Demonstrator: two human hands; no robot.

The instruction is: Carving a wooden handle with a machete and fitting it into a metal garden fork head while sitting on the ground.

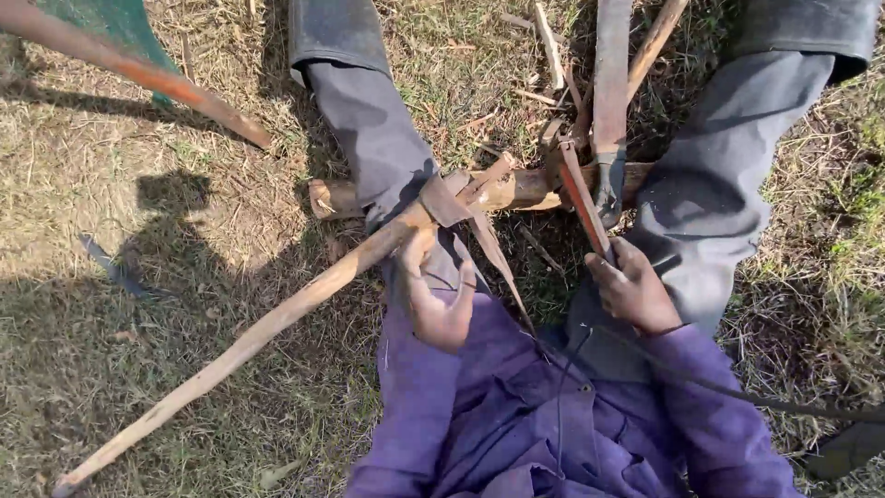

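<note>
Clenching: left hand grips long wooden handle; right hand grips reddish blade, both just below the log on dry grass.

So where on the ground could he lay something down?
Bare grass lies left of the long pole, in shadow and sun. Between the legs it is crowded: log, sticks, blade, left hand, right hand.

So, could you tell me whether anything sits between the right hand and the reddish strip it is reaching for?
Nothing visible does. The right hand already has its fingertips on the near end of the reddish strip, which runs up to the log. The left hand grips the long stick off to the side, clear of both.
</note>
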